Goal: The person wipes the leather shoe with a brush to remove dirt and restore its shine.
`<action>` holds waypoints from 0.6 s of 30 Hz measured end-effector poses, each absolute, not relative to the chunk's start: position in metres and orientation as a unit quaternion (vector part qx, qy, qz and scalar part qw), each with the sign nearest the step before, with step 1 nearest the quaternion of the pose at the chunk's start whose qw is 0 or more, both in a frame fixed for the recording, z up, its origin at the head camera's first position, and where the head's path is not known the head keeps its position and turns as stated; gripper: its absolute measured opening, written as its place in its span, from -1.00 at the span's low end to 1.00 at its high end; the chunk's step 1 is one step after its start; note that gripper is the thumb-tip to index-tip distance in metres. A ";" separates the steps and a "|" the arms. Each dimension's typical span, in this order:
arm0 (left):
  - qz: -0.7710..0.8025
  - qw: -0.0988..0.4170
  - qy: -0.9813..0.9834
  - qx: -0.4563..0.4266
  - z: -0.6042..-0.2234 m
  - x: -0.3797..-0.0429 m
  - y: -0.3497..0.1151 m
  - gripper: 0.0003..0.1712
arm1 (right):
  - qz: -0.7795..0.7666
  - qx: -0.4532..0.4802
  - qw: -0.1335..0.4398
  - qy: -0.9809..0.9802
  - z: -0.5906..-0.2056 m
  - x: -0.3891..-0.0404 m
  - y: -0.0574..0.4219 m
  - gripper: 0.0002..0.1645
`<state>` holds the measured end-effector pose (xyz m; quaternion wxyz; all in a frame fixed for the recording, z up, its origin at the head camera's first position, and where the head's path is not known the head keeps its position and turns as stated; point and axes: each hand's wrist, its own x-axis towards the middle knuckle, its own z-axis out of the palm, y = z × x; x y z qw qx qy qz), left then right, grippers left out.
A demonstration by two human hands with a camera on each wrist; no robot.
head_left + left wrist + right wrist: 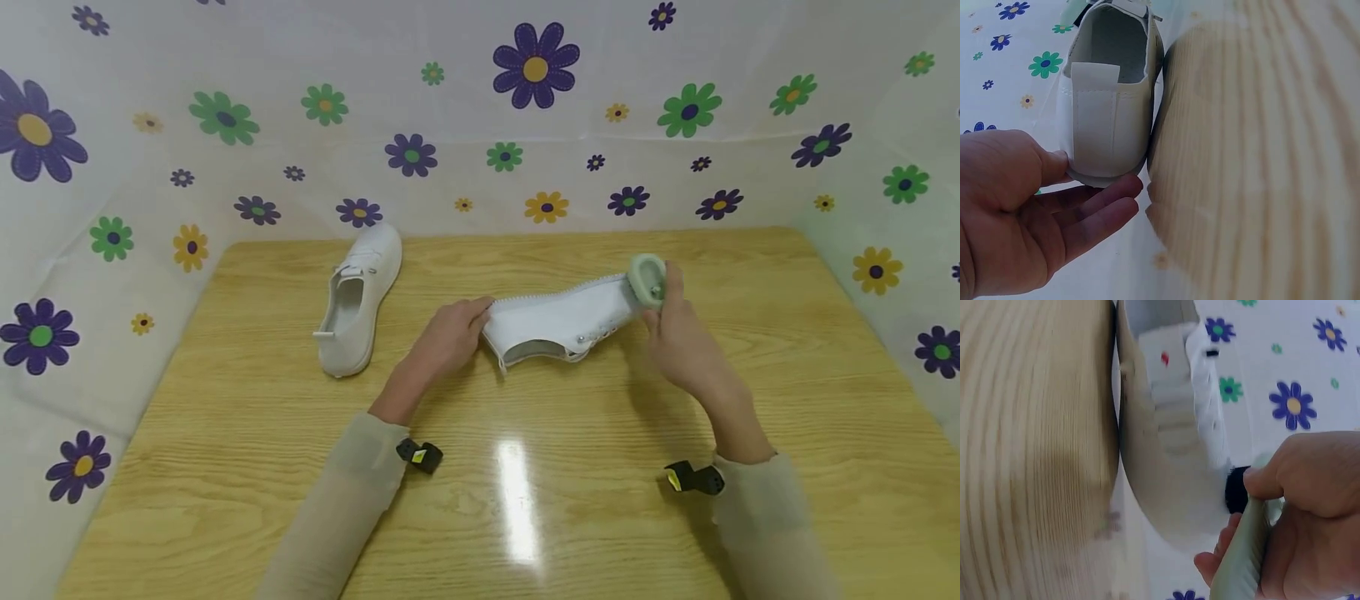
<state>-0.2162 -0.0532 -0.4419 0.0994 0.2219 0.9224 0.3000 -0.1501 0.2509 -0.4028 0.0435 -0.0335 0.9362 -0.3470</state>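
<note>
A white lace-up shoe (558, 315) is tipped on its side above the table, its opening facing me and its toe to the right. My left hand (448, 340) pinches it at the heel, thumb on one side of the sole and fingers under the other, as the left wrist view shows. In my right hand (692, 354) is a pale green brush (647, 280), held at the toe end. Its dark bristles (1237, 490) meet the edge of the shoe's toe in the right wrist view. The right palm hides part of the brush.
A second white shoe (362, 304) stands upright on the wooden table (585, 500), left of my left hand, toe toward the back. A white flower-printed sheet (465, 100) rises behind the table and along both sides. Black wrist cameras sit at both cuffs.
</note>
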 end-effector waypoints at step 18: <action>0.310 0.104 0.921 0.212 -0.443 -0.218 -0.052 -0.51 | -0.371 -0.062 0.077 0.924 -0.400 -0.147 0.247 -0.17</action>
